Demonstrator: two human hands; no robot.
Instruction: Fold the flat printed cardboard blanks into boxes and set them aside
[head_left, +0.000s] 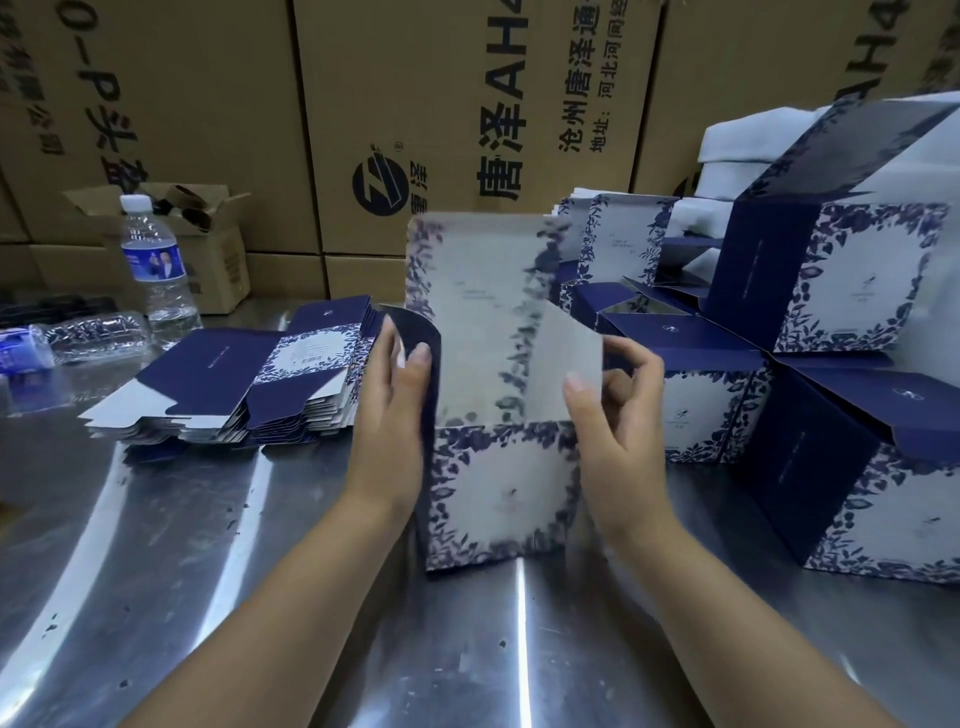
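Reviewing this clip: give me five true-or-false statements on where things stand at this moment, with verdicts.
1. The stack of flat blanks lies left of the box being folded. True.
2. The left hand and the right hand both grip that box's flaps. True.
3. The folded boxes are piled on the person's left. False: they stand on the right.
4. The table is wooden. False: it is shiny metal.
5. The capped water bottle lies on its side. False: it stands upright.
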